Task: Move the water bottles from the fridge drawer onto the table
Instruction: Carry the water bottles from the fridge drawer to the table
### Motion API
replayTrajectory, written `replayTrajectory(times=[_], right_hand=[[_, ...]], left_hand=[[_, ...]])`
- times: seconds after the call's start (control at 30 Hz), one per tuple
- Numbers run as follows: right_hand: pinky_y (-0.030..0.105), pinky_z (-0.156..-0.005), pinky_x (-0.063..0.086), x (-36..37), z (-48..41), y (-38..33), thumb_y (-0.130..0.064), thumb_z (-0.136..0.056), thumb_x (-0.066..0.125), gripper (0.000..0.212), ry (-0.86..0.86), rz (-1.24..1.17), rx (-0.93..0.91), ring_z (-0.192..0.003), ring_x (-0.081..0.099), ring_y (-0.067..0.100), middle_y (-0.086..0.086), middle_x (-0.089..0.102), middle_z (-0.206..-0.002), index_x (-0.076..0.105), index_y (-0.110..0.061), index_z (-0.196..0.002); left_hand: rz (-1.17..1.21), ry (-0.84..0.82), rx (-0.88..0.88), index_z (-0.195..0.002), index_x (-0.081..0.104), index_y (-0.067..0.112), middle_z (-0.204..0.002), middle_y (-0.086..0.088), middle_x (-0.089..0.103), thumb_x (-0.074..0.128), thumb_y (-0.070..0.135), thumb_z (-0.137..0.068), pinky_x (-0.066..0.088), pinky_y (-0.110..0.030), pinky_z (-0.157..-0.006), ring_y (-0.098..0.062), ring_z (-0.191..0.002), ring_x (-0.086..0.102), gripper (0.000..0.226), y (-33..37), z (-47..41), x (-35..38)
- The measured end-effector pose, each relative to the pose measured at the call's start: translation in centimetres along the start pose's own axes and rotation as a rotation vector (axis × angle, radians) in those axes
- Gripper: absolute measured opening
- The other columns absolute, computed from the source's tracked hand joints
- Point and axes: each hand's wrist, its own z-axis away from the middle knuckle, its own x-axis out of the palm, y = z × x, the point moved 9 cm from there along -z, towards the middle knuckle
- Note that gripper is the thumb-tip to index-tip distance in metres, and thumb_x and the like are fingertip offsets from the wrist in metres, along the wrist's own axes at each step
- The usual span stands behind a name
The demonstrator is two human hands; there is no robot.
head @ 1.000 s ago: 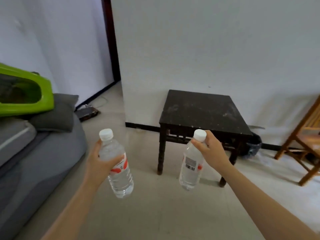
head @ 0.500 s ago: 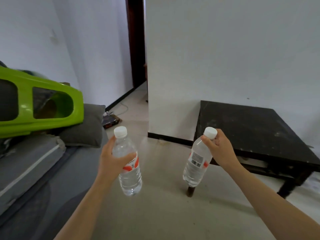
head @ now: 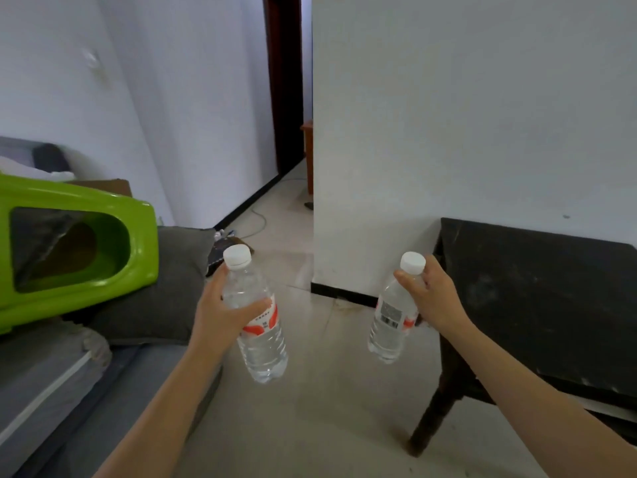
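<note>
Head view: your left hand [head: 220, 315] is wrapped around one water bottle [head: 256, 319], your right hand [head: 436, 298] around another bottle [head: 393, 315]. The dark desk [head: 537, 298] has slid rightward since a second ago, now just beside your right hand; set them down.

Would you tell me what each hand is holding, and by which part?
Left hand grips one water bottle around its upper body. Right hand holds another bottle by its shoulder, below the cap.
</note>
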Motion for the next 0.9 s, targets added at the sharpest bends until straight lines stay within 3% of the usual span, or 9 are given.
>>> replayTrajectory(times=[0.1,0.23,0.37,0.43,0.57,0.63,0.77,0.9], right_hand=[[0.031,-0.084,0.044,1.9,-4.6,0.3,-0.025,-0.089,0.056,0.041,0.038,-0.004,0.016,-0.1,0.053,0.02,0.003,0.052,-0.107,0.043,-0.008,-0.123],[0.03,-0.079,0.042,4.5,-10.4,1.3,-0.026,-0.089,0.056,0.039,0.08,0.034,0.043,-0.097,0.053,0.019,0.003,0.052,-0.104,0.044,-0.007,-0.121],[0.03,-0.078,0.044,6.2,-16.1,2.4,-0.024,-0.089,0.056,0.038,0.175,0.066,0.128,-0.095,0.055,0.02,0.004,0.053,-0.102,0.045,-0.006,-0.12],[0.03,-0.078,0.044,6.4,-18.3,2.6,-0.024,-0.089,0.056,0.037,0.231,0.079,0.172,-0.094,0.055,0.019,0.004,0.053,-0.102,0.045,-0.006,-0.119],[0.024,-0.077,0.046,4.2,-22.0,3.7,-0.022,-0.09,0.055,0.038,0.379,0.092,0.26,-0.097,0.054,0.017,0.002,0.052,-0.105,0.043,-0.006,-0.122],[0.022,-0.074,0.045,2.6,-23.1,4.6,-0.022,-0.09,0.055,0.038,0.443,0.095,0.292,-0.098,0.055,0.018,0.003,0.053,-0.106,0.043,-0.007,-0.123],[0.034,-0.086,0.048,-1.5,-25.7,8.2,-0.025,-0.089,0.057,0.039,0.535,0.146,0.371,-0.1,0.055,0.018,0.002,0.054,-0.108,0.043,-0.01,-0.122],[0.024,-0.077,0.044,-5.5,-28.5,12.2,-0.027,-0.087,0.059,0.037,0.566,0.272,0.399,-0.093,0.054,0.012,-0.004,0.053,-0.101,0.046,-0.012,-0.118]], left_hand=[[0.019,-0.03,-0.019,-0.114,0.051,0.024,-0.104,-0.001,0.062,0.08,0.006,-0.066,0.051,-0.044,-0.089,-0.017,-0.095,0.061,0.059,-1.1,-5.2,0.4],[0.006,-0.14,0.017,-0.127,0.046,0.023,-0.126,-0.001,0.056,0.081,0.018,-0.066,0.047,-0.046,-0.096,-0.022,-0.114,0.056,0.07,-3.5,-14.0,2.5],[0.017,-0.244,0.045,-0.13,0.044,0.022,-0.122,-0.002,0.052,0.077,0.014,-0.069,0.047,-0.042,-0.092,-0.022,-0.111,0.052,0.07,-4.4,-22.8,6.4],[0.012,-0.321,0.044,-0.129,0.043,0.028,-0.123,-0.001,0.053,0.08,0.024,-0.066,0.048,-0.044,-0.092,-0.024,-0.113,0.053,0.073,-4.3,-26.9,8.8],[0.036,-0.451,0.064,-0.118,0.047,0.04,-0.115,0.0,0.057,0.075,0.055,-0.043,0.052,-0.048,-0.088,-0.023,-0.105,0.058,0.081,-3.5,-34.5,15.2],[0.076,-0.49,0.086,-0.106,0.053,0.044,-0.107,0.0,0.061,0.073,0.053,-0.041,0.053,-0.047,-0.085,-0.023,-0.099,0.061,0.069,-2.5,-36.3,18.7],[0.154,-0.642,0.126,-0.086,0.056,0.052,-0.087,0.006,0.067,0.072,0.048,-0.039,0.054,-0.044,-0.081,-0.017,-0.087,0.065,0.049,-0.5,-39.0,28.5],[0.179,-0.73,0.163,-0.091,0.055,0.046,-0.088,0.007,0.066,0.074,0.046,-0.042,0.053,-0.046,-0.084,-0.019,-0.089,0.064,0.053,0.9,-40.5,37.6]])
